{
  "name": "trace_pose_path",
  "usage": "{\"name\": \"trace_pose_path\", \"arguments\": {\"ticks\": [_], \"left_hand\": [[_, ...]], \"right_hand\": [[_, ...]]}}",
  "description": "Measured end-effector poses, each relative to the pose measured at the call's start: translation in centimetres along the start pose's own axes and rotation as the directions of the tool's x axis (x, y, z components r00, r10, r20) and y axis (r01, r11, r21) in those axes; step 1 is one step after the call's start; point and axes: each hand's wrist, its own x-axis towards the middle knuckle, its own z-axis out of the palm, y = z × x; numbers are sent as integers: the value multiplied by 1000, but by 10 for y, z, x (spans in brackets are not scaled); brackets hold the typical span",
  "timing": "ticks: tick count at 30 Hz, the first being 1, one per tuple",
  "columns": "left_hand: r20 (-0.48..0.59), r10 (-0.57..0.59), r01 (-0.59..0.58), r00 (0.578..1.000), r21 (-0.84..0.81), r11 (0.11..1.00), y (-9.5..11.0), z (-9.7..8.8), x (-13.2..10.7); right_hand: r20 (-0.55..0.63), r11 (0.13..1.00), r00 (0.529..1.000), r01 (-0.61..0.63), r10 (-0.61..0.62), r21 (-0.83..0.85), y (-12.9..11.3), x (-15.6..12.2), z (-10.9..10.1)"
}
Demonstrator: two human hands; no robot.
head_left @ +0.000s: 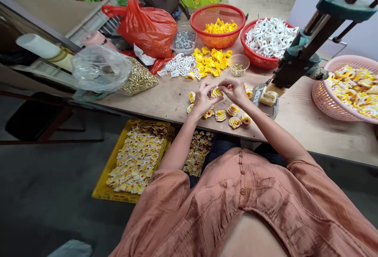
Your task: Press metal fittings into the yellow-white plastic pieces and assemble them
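My left hand [204, 98] is closed around a small yellow-and-white striped plastic piece [216, 92], held just above the table. Curled in from the other side, my right hand [235, 90] pinches at the upper right of the same piece; its fingertips partly cover it. Below both hands lie several more striped pieces [220, 115] on the wood. Beyond them are loose yellow plastic parts [213, 60], a pile of white wavy parts [179, 65] and a small clear cup [238, 66] with brass-coloured rings.
A press [304, 52] stands close to my right hand. Behind are an orange basket [217, 38] of yellow parts, a red basket [262, 62] of white parts and a red bag [147, 28]. A pink basket [330, 101] stands right; a yellow crate [99, 188] sits below left.
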Motion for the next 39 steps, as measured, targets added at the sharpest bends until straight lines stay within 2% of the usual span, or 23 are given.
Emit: {"name": "trace_pose_path", "arguments": {"ticks": [4,9,11,14,17,20,23,24,26,28,29,30,32,33,35,37,39], "left_hand": [[26,4,-8,1000,128,992,16,2,-6],[42,2,-10,999,211,977,32,1,-11],[34,0,-7,999,204,979,31,2,-11],[-12,-24,26,1000,228,973,16,-3,-5],[-54,-85,98,995,322,942,-12,-16,5],[10,-214,191,977,408,893,-38,-28,13],[76,-310,242,948,461,854,-45,-31,14],[71,-294,234,953,442,866,-42,-30,14],[25,-218,201,976,294,934,-31,-23,12],[-5,-192,192,981,-13,981,-16,-12,10],[24,-208,208,978,-199,958,-8,-6,10],[79,-224,237,971,-376,896,-1,-1,9],[196,-236,307,952,-617,724,12,6,8],[227,-240,330,944,-677,657,17,8,7],[216,-271,341,938,-719,606,24,10,3],[184,-289,332,940,-699,634,29,9,-1],[184,-245,305,952,-655,692,34,8,-5]], "right_hand": [[-63,995,998,24,-30,-99,-6,-9,-2],[-86,996,993,-81,77,-40,-10,-17,0],[-100,995,995,-33,24,-90,-8,-19,0],[-78,980,997,10,-26,-201,2,-13,-9],[-25,921,997,-78,74,-383,18,2,-22],[110,803,974,-99,200,-587,29,16,-25],[262,723,920,-32,292,-690,32,24,-19],[288,721,912,-14,293,-692,32,26,-16],[286,761,931,13,227,-648,30,27,-11],[240,837,967,59,88,-543,27,26,-8],[215,875,976,94,12,-476,24,23,-8],[196,905,979,136,-59,-404,21,19,-8],[171,943,970,211,-170,-258,15,8,-10],[164,956,966,229,-200,-185,13,1,-13],[146,978,969,204,-198,-32,8,-9,-20],[107,986,984,131,-142,104,5,-14,-30],[79,982,992,80,-94,172,2,-13,-38]]}}
